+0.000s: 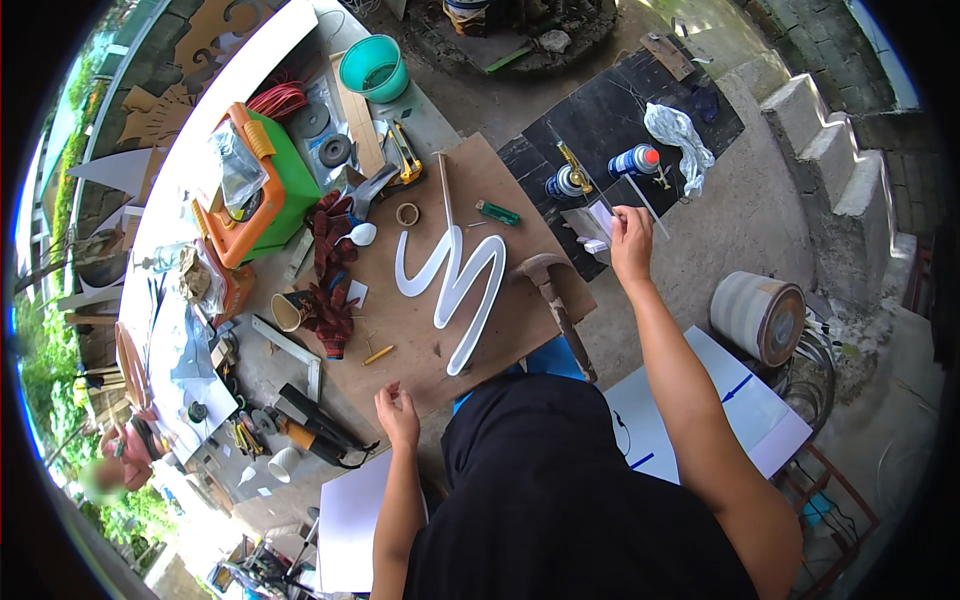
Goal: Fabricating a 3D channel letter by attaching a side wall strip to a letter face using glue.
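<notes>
The right hand [632, 243] is stretched out near the dark slab [598, 112], its fingers bent together beside the pale strips [601, 216]; whether one is pinched cannot be told. The left hand [398, 414] is held loosely curled, with nothing seen gripped, near the brown board [410, 335], on which the white curved piece [445, 308] is laid

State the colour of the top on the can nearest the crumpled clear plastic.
The can's top is orange-red, seen in the head view.
</notes>
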Tool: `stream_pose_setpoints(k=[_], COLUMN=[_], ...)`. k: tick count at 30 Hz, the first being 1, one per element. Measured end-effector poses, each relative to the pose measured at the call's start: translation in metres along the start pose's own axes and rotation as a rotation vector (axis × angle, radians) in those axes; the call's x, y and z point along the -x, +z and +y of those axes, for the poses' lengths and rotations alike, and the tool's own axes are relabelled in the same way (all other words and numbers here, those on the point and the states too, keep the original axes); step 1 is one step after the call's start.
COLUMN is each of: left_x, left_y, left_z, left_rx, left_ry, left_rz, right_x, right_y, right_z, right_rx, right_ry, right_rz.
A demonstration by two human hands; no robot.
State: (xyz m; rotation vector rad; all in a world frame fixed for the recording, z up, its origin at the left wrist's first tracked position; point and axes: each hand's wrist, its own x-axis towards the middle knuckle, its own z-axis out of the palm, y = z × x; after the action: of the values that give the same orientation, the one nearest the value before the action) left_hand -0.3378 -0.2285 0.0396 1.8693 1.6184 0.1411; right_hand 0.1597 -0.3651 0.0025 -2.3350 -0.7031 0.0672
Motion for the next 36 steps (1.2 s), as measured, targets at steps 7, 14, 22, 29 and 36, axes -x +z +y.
stream_pose_setpoints(k=[7,14,22,29,36], left_x=[0.001,0.001,-0.002,-0.003,-0.007], left_y=[-0.001,-0.003,-0.002,-0.002,-0.002], left_z=[0.000,-0.001,0.004,0.003,0.004], left_rx=[-0.004,0.005,-0.028,-0.008,-0.029], left_ry=[-0.005,-0.014,0.004,-0.003,0.009], left_rz=[-0.001,0.000,-0.011,-0.012,-0.024], right_x=[0.000,0.001,0.000,-0.001,-0.002], right_y=[0.001,0.002,-0.003,-0.009,-0.006], right_z=[0.004,0.006,0.004,-0.002,0.001], right_rx=[-0.004,-0.012,0.025,0.048,0.033], right_ry=[-0.024,-0.032,-0.041,-0.111,-0.048], right_rz=[0.005,-0.002,-0.019,-0.030,-0.050])
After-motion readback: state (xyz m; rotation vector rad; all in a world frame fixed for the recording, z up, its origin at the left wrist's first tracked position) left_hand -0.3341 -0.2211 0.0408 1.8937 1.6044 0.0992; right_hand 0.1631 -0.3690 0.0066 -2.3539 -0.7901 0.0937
